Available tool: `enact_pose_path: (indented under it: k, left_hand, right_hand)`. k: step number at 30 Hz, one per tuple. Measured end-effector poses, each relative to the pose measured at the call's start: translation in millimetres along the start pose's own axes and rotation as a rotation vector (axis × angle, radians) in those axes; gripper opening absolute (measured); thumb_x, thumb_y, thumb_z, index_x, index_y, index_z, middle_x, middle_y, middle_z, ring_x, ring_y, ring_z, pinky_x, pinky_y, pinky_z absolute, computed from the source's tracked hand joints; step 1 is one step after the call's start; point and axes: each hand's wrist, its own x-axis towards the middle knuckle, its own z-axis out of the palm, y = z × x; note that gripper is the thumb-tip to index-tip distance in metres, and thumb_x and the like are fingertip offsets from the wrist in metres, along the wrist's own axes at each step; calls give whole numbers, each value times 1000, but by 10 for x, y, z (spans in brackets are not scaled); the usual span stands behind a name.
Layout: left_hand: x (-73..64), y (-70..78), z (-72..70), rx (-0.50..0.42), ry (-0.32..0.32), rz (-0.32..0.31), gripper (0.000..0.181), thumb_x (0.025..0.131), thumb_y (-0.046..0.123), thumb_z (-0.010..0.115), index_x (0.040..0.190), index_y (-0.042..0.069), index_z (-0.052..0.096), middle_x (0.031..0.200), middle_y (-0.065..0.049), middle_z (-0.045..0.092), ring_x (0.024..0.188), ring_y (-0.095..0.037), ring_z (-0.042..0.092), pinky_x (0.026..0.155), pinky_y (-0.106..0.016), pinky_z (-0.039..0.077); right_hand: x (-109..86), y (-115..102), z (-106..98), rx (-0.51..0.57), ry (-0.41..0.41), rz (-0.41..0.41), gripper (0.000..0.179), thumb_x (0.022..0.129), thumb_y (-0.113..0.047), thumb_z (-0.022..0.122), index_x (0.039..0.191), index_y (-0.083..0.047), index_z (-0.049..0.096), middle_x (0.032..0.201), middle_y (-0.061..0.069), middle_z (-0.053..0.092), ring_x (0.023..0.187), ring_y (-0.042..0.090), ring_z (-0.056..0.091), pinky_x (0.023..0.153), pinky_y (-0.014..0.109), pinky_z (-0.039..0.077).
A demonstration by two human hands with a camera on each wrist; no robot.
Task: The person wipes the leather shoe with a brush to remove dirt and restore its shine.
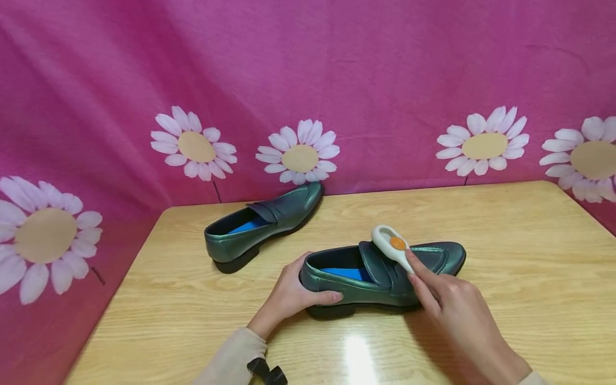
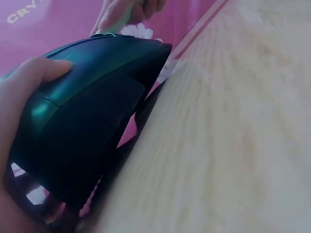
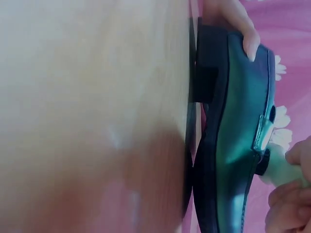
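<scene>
A dark green loafer (image 1: 346, 291) with a blue insole stands on the table, toe to the right. My left hand (image 1: 293, 291) grips its heel. The thumb lies on the near side, and the other fingers are mostly hidden behind the shoe. My right hand (image 1: 457, 305) holds a white handled tool (image 1: 387, 243) with a rounded head and an orange button, index finger near the button. That head lies over the loafer's upper by the strap; its underside is hidden in the head view. In the right wrist view the pale handle (image 3: 282, 167) meets the upper.
The matching loafer (image 1: 269, 222) stands at the back left of the wooden table (image 1: 163, 310), toe pointing to the back right. Behind the table hangs a pink cloth (image 1: 385, 80) printed with white daisies. A black strap piece (image 1: 267, 371) shows by the left sleeve.
</scene>
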Motion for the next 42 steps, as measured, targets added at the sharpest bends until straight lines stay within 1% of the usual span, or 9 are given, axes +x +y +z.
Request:
enact_pose_path:
  k: [4, 6, 8, 12, 15, 22, 31, 38, 42]
  left_hand:
    - [3, 11, -32, 11, 15, -34, 69, 65, 42, 88, 125, 27, 58, 113, 11, 64, 104, -12, 57, 92, -37, 47]
    - [8, 9, -38, 21, 8, -34, 68, 65, 41, 88, 125, 27, 59, 113, 10, 64, 103, -13, 57, 91, -37, 47]
    - [17, 9, -39, 26, -2, -27, 68, 66, 40, 88, 125, 26, 59, 113, 10, 64, 103, -13, 57, 90, -36, 47]
    - [33, 12, -50, 52, -14, 8, 68, 66, 40, 87, 126, 27, 59, 114, 10, 64, 103, -12, 57, 90, -36, 47]
    - [36, -7, -65, 75, -17, 33, 68, 66, 39, 87, 127, 25, 58, 116, 9, 62, 103, -12, 56, 91, -37, 46]
    - [10, -52, -79, 66, -41, 15, 72, 67, 38, 87, 130, 24, 55, 122, 8, 59, 108, -14, 54, 94, -39, 44]
    - [0, -109, -53, 46, -46, 10, 71, 68, 35, 87, 130, 24, 55, 120, 8, 59, 107, -13, 54, 93, -37, 44]
    - [18, -97, -31, 62, -40, 34, 73, 65, 36, 88, 129, 23, 55, 119, 9, 59, 106, -13, 54, 93, -38, 44]
    - [30, -73, -55, 63, -46, 45, 74, 65, 36, 88, 129, 21, 55, 119, 9, 59, 106, -14, 54, 93, -39, 44]
  right_hand:
    - [-193, -73, -79, 14, -121, 129, 52, 91, -22, 67, 141, -23, 50, 56, -15, 39, 55, 6, 36, 52, 23, 34]
    - [-342, -114, -112, 17, -104, 167, 54, 90, -20, 69, 140, -24, 51, 56, -16, 39, 53, 3, 34, 50, 20, 33]
    - [-494, -139, -131, 16, -24, 145, 55, 87, -19, 72, 138, -24, 53, 55, -19, 34, 50, -2, 30, 46, 14, 28]
    - [-669, -148, -135, 18, 188, -33, 38, 95, -37, 58, 129, -20, 64, 56, -19, 24, 47, -6, 20, 41, 9, 15]
    - [-668, -176, -96, 12, 210, -82, 42, 98, -44, 50, 129, -19, 64, 59, -18, 24, 48, -7, 18, 42, 8, 14]
    - [-376, -228, 33, -44, 28, -44, 58, 85, -22, 73, 139, -26, 53, 60, -13, 28, 49, -1, 21, 43, 16, 24]
    - [82, -166, 178, -34, 83, -138, 44, 90, -20, 67, 133, -16, 59, 58, -5, 34, 47, 7, 32, 43, 27, 31]
    - [-272, -254, -24, -38, -85, 19, 64, 82, -18, 75, 141, -27, 50, 59, -13, 29, 49, 0, 26, 45, 18, 28]
    - [-524, -285, -45, 4, 87, -44, 45, 90, -29, 67, 134, -25, 59, 58, -18, 24, 48, -5, 19, 42, 11, 18]
